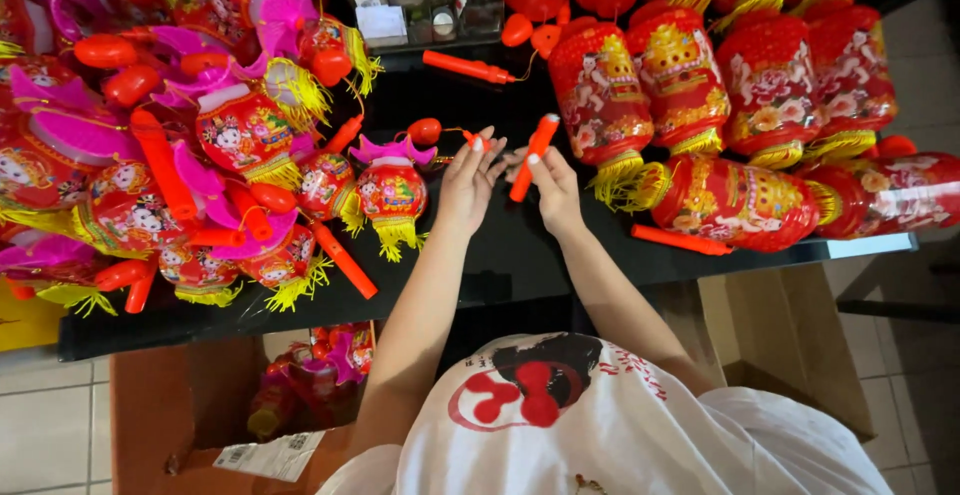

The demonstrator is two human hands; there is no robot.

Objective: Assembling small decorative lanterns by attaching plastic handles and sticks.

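My right hand (pixel 553 187) grips a red-orange plastic stick handle (pixel 533 158), tilted upward over the black table (pixel 480 255). My left hand (pixel 466 183) pinches a small red piece at its fingertips, joined by a thin cord to a red bulb (pixel 424 132). Just left of that hand lies a small red lantern with a pink top and yellow fringe (pixel 391 195). Both hands are close together, nearly touching.
A heap of small pink-topped red lanterns and orange handles (pixel 190 155) fills the table's left. Larger red barrel lanterns with yellow tassels (pixel 720 105) crowd the right. A clear organiser box (pixel 420 0) stands at the back. Cardboard boxes (pixel 190 415) sit under the table.
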